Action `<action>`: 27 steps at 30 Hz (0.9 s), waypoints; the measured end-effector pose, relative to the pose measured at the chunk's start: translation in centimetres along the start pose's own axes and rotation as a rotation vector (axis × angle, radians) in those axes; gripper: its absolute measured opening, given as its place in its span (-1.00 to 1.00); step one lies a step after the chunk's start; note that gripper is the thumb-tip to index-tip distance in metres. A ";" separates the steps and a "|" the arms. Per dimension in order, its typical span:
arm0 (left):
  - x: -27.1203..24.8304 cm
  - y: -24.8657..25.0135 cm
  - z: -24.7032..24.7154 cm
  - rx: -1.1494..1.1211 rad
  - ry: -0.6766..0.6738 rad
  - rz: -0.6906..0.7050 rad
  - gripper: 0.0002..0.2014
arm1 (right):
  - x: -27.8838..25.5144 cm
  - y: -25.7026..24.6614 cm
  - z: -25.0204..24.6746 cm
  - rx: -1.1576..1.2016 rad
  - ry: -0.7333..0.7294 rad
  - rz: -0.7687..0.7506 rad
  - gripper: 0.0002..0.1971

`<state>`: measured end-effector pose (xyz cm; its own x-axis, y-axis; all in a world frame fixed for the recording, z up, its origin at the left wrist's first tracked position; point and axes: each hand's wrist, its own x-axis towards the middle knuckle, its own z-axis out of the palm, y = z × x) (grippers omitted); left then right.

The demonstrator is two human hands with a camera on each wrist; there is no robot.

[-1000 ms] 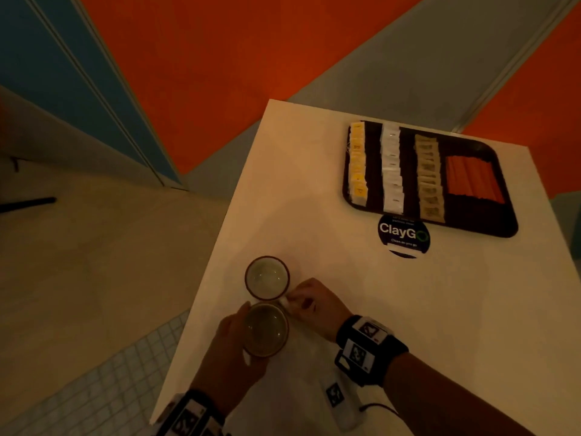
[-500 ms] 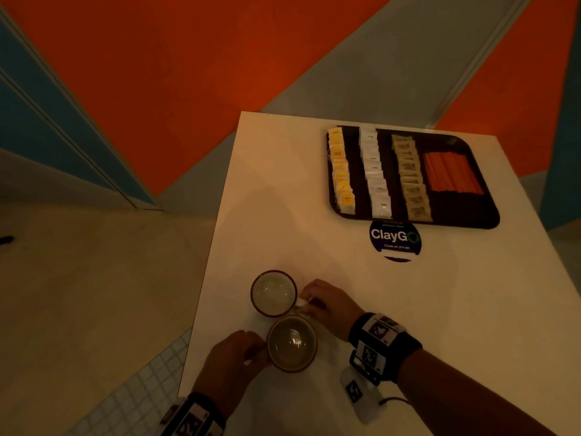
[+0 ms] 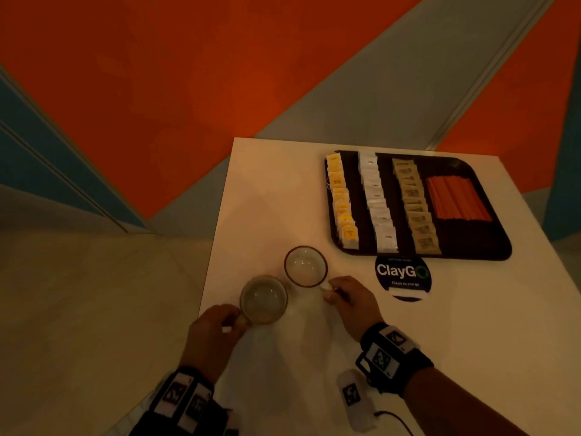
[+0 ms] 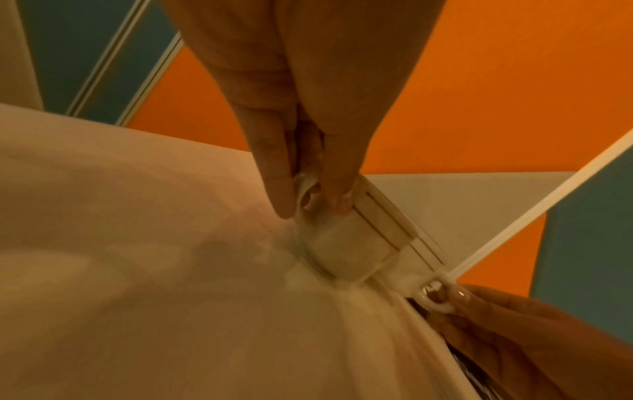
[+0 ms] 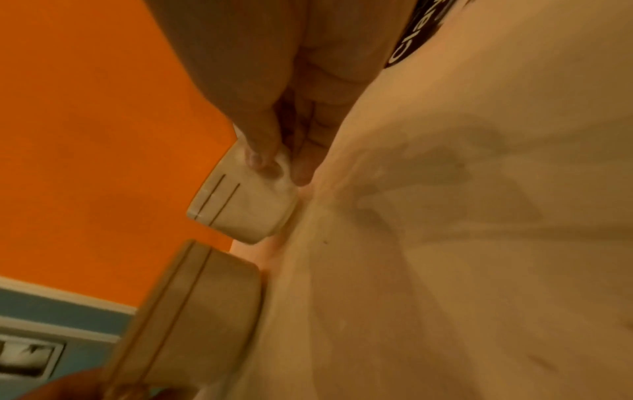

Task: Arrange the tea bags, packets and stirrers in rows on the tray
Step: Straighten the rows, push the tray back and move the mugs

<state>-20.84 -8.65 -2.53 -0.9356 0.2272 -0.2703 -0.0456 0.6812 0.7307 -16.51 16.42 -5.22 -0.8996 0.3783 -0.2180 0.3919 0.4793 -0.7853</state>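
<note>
1. Left hand [image 3: 211, 328] pinches the near cup's [image 3: 263, 299] handle; it has slid left, off the far cup [image 3: 305, 266].
2. Right hand [image 3: 352, 298] pinches the far cup's handle.
3. Tray [image 3: 490, 247] beyond: 3 sachet rows, 1 stirrer block [image 3: 457, 198]; arranging looks finished.

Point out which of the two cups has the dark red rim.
The farther cup, whose handle the right hand pinches. The nearer cup, held by the left hand, has a plain pale rim.
</note>
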 end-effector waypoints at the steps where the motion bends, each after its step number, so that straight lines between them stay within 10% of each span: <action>1: 1.4 0.3 -0.2 0.012 0.029 -0.006 -0.95 | 0.8 -0.2 0.0 0.014 0.027 0.018 -0.82; 12: 17.3 4.0 -1.7 -0.067 0.087 -0.092 -0.80 | 11.5 -3.1 0.0 0.111 0.146 0.109 -0.74; 27: 24.3 6.9 0.8 -0.165 0.154 -0.108 -0.70 | 18.7 -5.9 1.7 0.058 0.260 0.181 -0.78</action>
<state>-43.64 2.14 -4.54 -0.9639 0.0422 -0.2631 -0.1930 0.5703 0.7985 -36.01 19.29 -5.66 -0.7339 0.6467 -0.2079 0.5228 0.3424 -0.7806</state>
